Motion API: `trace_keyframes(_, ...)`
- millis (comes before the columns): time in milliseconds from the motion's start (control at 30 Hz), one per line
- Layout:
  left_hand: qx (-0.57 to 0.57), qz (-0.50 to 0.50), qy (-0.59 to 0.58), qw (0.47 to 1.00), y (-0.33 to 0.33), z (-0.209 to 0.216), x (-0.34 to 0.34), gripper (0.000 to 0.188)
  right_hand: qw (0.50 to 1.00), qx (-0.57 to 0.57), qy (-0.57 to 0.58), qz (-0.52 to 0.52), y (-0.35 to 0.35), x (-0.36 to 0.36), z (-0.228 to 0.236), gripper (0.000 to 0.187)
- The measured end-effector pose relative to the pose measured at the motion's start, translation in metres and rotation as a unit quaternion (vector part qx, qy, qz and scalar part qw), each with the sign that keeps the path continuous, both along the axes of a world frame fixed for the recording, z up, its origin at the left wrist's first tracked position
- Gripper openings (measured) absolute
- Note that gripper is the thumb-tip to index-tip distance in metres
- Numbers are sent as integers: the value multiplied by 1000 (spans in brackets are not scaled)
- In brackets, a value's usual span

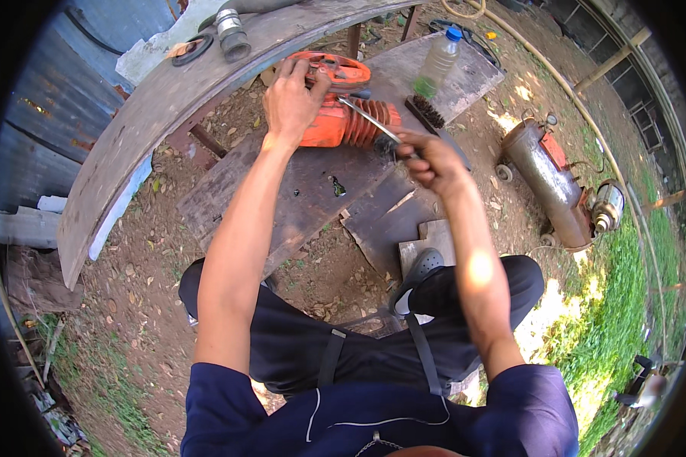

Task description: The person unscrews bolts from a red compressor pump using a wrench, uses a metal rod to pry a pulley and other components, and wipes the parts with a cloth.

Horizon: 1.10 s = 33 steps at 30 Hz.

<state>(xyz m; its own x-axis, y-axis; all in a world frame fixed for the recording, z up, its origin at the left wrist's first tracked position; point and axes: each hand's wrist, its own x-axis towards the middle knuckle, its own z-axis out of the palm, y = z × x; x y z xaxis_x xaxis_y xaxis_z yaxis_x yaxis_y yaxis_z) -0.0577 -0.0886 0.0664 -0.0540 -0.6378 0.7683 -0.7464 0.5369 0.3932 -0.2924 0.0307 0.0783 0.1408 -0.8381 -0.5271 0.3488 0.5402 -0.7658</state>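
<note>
Left hand clamped on the orange engine on the wooden board; right hand gripping a metal tool (tip touching the fins), brush just beside.

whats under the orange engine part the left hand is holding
The orange finned engine part lies on weathered dark wooden boards laid on the dirt. The left hand covers its left end, and the board surface directly beneath it is hidden.
</note>
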Motion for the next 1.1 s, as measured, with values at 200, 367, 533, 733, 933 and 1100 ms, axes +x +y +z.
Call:
trace_keyframes(200, -8, -18, 9, 1000, 5, -2, -1, 27, 991, -67, 43, 105, -89, -78, -23, 26)
trace_keyframes(367, -5, -13, 11, 1000, 6, -1, 2, 27, 982, -88, 35, 163, -119, -87, -9, 28)
trace_keyframes(533, 0, -25, 17, 1000, 4, -1, 4, 28, 986, -86, 20, 143, -120, -88, -16, 28)
trace_keyframes(733, 7, -33, 21, 999, 4, -2, 4, 31, 992, -77, -24, 97, -126, -79, -27, 27)
trace_keyframes(933, 11, -31, 24, 999, -2, 1, -2, 34, 980, -131, 137, 58, -132, -109, 7, 29)
trace_keyframes(1100, 26, -4, 22, 999, -8, 2, -3, 38, 982, -116, 145, 43, -86, -143, 33, 34)
